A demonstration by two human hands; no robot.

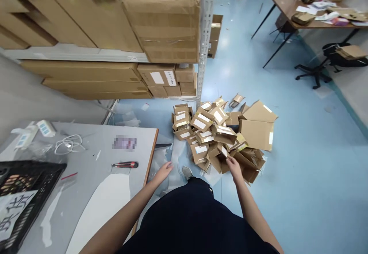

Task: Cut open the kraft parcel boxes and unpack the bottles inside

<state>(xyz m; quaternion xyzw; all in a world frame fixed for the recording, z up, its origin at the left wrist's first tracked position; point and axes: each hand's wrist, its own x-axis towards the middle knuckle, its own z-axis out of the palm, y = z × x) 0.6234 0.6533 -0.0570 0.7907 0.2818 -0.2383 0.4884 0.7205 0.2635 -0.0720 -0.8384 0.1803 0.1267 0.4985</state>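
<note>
We see a steel shelving rack (pixel 205 28) on the left, stacked with large cardboard cartons (pixel 165 26). Grey wall (pixel 31 93) at far left. Floor (pixel 290 131) is pale blue and glossy, with bright light patches. Grey-topped workbench (pixel 89 146) at near left. At far right, a wooden desk (pixel 290 7) on black legs, littered with papers. Black office chair (pixel 316 72) just beside it.

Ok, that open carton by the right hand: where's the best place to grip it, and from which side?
Probably by the raised flap of the open carton, coming from the near side with the right hand. The flap stands up clear of the pile, whereas the carton's body sits jammed among other cartons, leaving little room for fingers.
</note>
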